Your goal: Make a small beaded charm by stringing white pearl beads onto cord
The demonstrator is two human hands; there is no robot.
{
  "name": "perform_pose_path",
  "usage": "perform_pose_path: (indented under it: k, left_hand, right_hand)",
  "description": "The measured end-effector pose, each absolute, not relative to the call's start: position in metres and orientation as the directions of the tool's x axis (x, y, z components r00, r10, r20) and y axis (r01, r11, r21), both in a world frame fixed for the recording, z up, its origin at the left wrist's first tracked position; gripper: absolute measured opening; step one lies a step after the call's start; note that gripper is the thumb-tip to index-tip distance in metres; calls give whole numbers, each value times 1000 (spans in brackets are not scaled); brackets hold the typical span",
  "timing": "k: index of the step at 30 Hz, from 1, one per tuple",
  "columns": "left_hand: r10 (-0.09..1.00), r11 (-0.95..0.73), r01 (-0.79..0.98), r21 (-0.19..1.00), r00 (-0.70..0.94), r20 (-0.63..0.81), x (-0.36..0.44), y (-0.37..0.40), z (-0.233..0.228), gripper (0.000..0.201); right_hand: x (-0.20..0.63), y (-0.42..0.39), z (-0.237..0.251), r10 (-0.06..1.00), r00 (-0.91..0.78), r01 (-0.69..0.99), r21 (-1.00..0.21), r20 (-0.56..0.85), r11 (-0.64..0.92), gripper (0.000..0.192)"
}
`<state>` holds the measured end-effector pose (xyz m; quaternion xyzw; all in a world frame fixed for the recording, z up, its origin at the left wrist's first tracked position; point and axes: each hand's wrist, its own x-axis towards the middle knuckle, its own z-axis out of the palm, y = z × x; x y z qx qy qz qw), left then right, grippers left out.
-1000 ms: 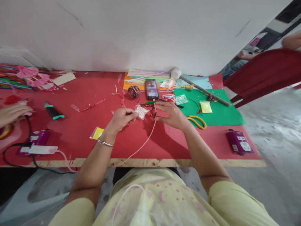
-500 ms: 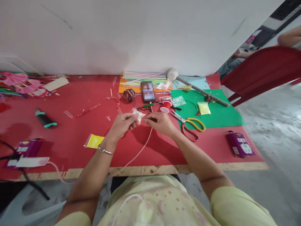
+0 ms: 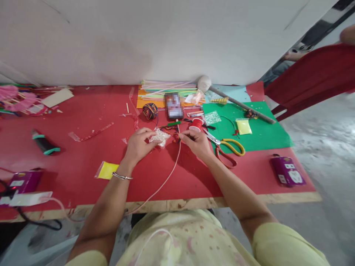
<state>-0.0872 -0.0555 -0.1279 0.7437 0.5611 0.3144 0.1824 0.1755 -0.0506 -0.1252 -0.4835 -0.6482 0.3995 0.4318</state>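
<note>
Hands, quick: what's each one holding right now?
Left hand: closed, pinching the small clear bag of white beads.
Right hand: fingers pinched at a small red piece; what exactly it grips cannot be told.

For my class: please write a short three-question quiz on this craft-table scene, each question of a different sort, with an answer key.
1. True or false: the left hand holds the scissors.
2. Multiple choice: the small clear packet of white beads is
A. on the green sheet
B. at the left hand's fingertips
C. beside the ball of yarn
3. Fill in: the small yellow packet nearest the left wrist lies on the ____ table top.

Key
1. False: the scissors lie on the table, to the right of the right hand.
2. B
3. red
</note>
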Motion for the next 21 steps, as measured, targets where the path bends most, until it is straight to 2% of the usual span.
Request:
perform_pose_path:
  k: [3, 5, 7, 10, 14, 17, 19, 21]
  left_hand:
    - [913, -386, 781, 491, 249, 322, -74, -59, -132, 48]
    - [893, -432, 808, 402, 319, 319, -69, -61, -133, 58]
    - [883, -457, 813, 361, 367, 293, -67, -62, -134, 64]
    - [893, -445, 810, 382, 369, 256, -71, -64, -135, 58]
    - [898, -441, 750, 494, 360, 254, -80, -66, -135, 60]
    - [923, -372, 734, 568, 228, 310, -86, -65, -135, 48]
    - [951, -230, 800, 554, 64, 304, -89, -64, -135, 38]
    - [966, -81, 861, 502, -56, 253, -92, -62, -138, 36]
  right_hand:
    - [174, -50, -133, 975, -139, 297, -932, 174, 208, 28]
    - [172, -51, -137, 974, -130, 316, -924, 183, 216, 28]
    - [171, -52, -141, 968, -139, 360, -901, 207, 244, 28]
    - [172, -54, -146, 946, -193, 519, -791, 261, 324, 27]
    - [175, -56, -150, 929, -227, 728, -583, 292, 361, 26]
    - [175, -56, -152, 922, -217, 738, -564, 320, 369, 27]
    - [174, -56, -151, 918, -217, 725, -575, 332, 379, 28]
    - [171, -57, -150, 917, -230, 723, -574, 325, 385, 28]
